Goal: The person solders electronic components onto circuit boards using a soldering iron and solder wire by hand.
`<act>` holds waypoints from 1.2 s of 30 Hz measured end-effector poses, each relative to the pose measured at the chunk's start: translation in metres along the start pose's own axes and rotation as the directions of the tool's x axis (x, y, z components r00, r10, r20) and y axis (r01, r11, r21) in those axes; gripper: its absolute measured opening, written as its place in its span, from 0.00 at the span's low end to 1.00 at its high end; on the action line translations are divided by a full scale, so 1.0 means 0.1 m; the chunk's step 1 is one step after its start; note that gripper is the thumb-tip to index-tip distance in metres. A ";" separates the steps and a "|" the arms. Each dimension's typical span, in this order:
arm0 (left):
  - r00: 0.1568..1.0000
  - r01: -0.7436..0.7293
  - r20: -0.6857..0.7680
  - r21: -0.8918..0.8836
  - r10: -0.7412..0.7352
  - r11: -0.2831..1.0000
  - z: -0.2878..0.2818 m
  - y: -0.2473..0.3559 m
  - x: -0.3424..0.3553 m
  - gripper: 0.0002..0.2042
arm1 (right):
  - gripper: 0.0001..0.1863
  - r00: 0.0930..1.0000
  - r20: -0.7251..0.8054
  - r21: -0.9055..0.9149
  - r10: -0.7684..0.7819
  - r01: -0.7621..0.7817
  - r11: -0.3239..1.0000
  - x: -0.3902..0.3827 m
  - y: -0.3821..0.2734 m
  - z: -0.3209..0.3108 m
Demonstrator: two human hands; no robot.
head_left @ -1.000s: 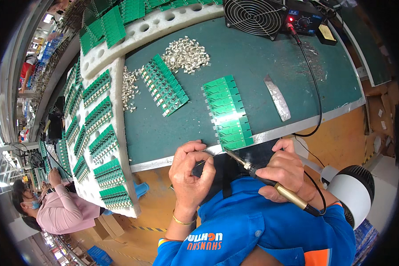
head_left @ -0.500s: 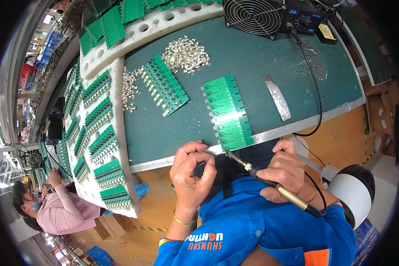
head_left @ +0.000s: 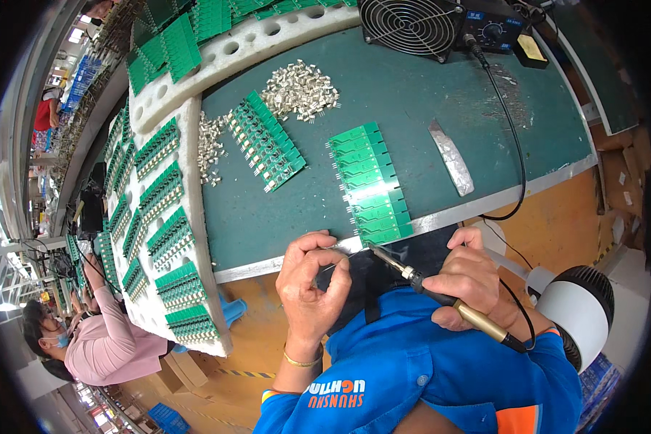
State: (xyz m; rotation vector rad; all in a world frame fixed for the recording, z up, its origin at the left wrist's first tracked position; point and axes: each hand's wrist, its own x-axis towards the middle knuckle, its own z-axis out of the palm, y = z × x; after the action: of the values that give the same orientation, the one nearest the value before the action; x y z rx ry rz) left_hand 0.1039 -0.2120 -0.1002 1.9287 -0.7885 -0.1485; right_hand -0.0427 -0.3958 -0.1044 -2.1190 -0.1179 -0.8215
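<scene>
Green board panel [head_left: 360, 155] lies flat on the bench [head_left: 267, 231], its near end at the metal edge, a row of pins along its left side. Right hand [head_left: 470, 278] has its fingers wrapped round the soldering iron [head_left: 477, 320], tip angled to the panel's near-left corner. Left hand [head_left: 313, 282] hovers just beside, thumb and index curled into a near-ring; too fine to tell whether they pinch a thread of solder or whether the iron tip actually touches. Good practice, in my judgement: heat pin and pad together, feed solder to the joint rather than the tip, lift off cleanly before it bridges; mind the panel rocking at that edge. Holders: white foam slab [head_left: 200, 192] at left carries rows of populated boards [head_left: 184, 286]; foam block [head_left: 211, 59] behind it carries green panels [head_left: 181, 47], overlapping. White connectors [head_left: 300, 90] sit heaped loose on the bench, no tray under them
</scene>
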 end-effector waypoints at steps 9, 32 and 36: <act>0.999 -0.041 -0.004 0.049 0.041 0.998 0.03 -0.02 0.00 0.06 | 0.21 1.000 0.013 0.007 0.005 -0.006 1.000 0.01 0.00 0.02; 0.987 0.109 -0.100 -0.156 -0.126 0.982 -0.04 -0.13 -0.07 0.02 | 0.20 1.000 -0.001 0.004 0.000 0.000 1.000 0.01 0.02 -0.06; 0.997 0.041 -0.062 -0.035 -0.043 0.999 -0.02 -0.15 -0.07 0.03 | 0.19 1.000 0.007 0.025 0.004 -0.004 1.000 0.01 0.02 -0.03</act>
State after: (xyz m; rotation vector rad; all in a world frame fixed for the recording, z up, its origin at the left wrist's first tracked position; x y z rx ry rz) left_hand 0.1062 -0.2018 -0.1132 1.9091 -0.7003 -0.1256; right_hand -0.0424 -0.3996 -0.1041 -2.0980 -0.1272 -0.8058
